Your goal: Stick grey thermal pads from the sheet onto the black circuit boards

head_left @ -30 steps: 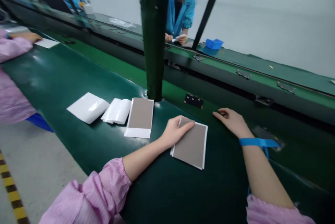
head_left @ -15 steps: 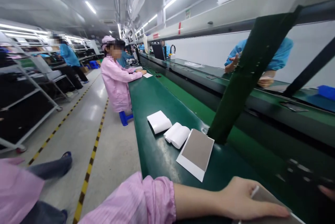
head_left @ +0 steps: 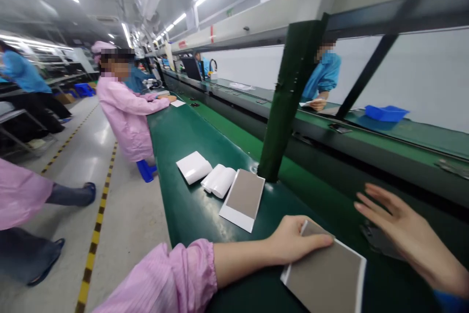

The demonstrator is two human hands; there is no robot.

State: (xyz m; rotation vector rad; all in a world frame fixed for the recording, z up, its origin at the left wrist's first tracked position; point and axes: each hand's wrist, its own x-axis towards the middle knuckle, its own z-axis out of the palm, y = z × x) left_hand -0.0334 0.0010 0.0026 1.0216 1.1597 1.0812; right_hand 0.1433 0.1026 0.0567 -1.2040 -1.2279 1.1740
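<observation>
My left hand (head_left: 295, 242) is closed on a thin stack of grey-brown sheets with white backing (head_left: 331, 271), its thumb on top near the corner. The stack's lower part runs out of the picture. My right hand (head_left: 399, 225) is open, fingers spread, to the right of the stack and holding nothing. Partly behind it lies a dark flat board (head_left: 379, 239), blurred. Further left on the green table, another grey-brown sheet on white backing (head_left: 245, 195) lies next to curled white sheets (head_left: 220, 181) and a further white sheet (head_left: 193, 166).
A dark green post (head_left: 289, 103) rises at the table's (head_left: 190, 215) far edge. Behind it runs a belt, with a blue bin (head_left: 386, 113) beyond. A co-worker in pink (head_left: 126, 108) sits at the left; another in blue (head_left: 322, 78) stands opposite. Someone's legs (head_left: 69, 193) show in the aisle.
The view has swung left and up, then partly back right. My left hand keeps its hold on the sheets. My right hand, nearly out of view half a second ago, shows again with fingers spread.
</observation>
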